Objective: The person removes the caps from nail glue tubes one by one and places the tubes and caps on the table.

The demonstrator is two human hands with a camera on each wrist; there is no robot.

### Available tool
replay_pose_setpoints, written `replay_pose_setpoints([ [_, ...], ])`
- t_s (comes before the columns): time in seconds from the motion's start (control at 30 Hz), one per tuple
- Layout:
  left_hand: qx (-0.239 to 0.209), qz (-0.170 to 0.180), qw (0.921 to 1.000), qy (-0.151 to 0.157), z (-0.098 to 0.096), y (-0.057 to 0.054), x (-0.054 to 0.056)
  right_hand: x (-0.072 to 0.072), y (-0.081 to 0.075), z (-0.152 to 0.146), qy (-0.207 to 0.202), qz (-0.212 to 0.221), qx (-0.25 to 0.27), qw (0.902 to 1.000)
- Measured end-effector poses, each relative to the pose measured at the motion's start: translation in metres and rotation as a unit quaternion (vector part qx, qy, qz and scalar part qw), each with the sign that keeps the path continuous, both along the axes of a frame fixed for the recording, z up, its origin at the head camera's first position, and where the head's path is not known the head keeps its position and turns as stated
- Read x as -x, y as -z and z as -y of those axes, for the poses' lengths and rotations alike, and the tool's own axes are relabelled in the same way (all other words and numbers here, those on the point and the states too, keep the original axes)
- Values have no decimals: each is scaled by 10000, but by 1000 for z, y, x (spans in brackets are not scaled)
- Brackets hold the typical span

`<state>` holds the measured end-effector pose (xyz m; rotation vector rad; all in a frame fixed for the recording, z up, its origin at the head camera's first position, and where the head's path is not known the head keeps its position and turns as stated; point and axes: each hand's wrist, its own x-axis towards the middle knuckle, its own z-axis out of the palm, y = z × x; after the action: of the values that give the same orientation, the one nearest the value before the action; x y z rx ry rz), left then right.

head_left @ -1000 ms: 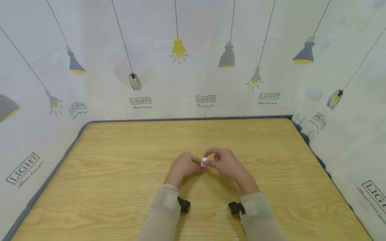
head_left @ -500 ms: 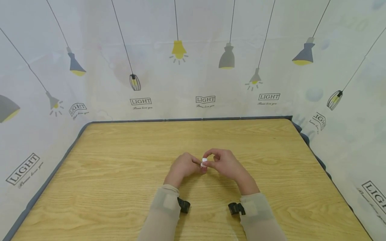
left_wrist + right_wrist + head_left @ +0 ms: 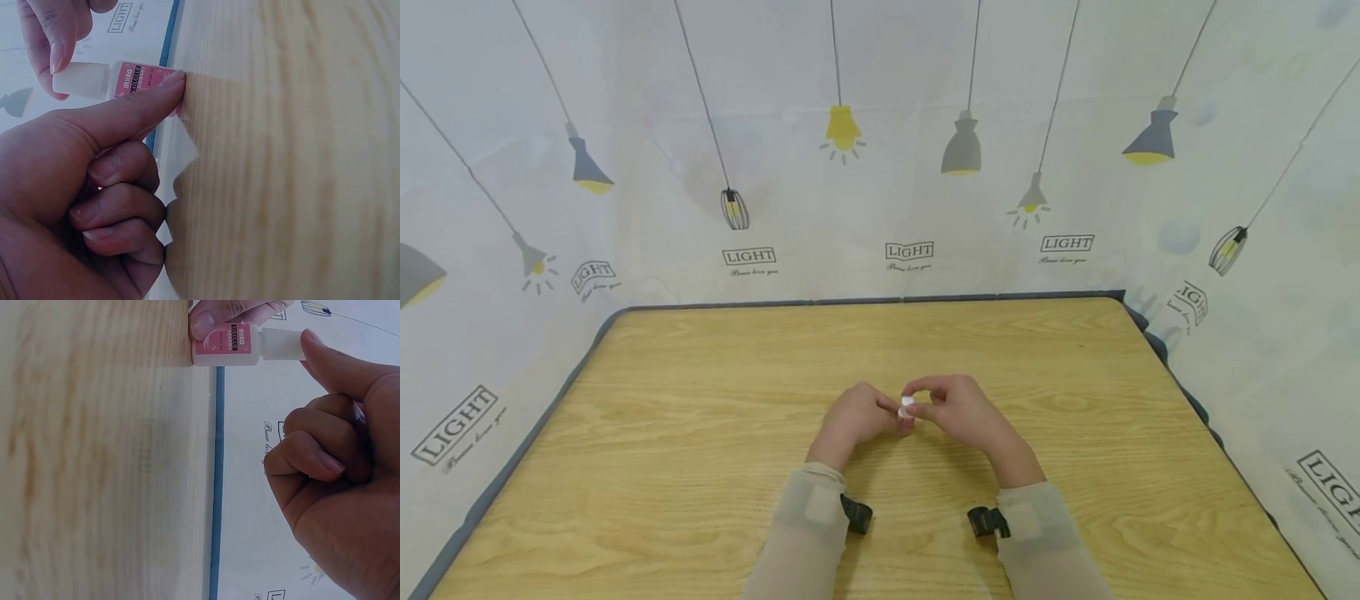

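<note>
White cylindrical cap point(image 3: 81, 80) pinched by fingers of our right hand point(image 3: 961, 408); below, our left hand point(image 3: 861, 411) pinches small white bottle with pink label point(image 3: 226, 347), upright. Steady body, light squeeze, cap in line should serve us best. Whether base touches pale wooden bench point(image 3: 700, 400), we cannot tell. Bench stretches well past both hands; lamp-printed white sheet point(image 3: 820, 275) rises behind far edge.

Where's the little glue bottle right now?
In the head view, the glue bottle is just right of centre, between the left hand, holding its body, and the right hand, pinching its white cap.
</note>
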<state>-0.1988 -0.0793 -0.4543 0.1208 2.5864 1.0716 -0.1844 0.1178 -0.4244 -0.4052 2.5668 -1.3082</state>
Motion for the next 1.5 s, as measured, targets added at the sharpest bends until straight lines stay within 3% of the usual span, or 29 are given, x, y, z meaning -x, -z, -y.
replay_pose_setpoints([
  [0.8, -14, -66, 10000, 62, 0, -3, -3, -2, -1, -1, -15, 23, 40, 10000],
  [1.5, 8, -207, 9997, 113, 1, 3, -2, -4, 4, 1, 47, 38, 52, 10000],
])
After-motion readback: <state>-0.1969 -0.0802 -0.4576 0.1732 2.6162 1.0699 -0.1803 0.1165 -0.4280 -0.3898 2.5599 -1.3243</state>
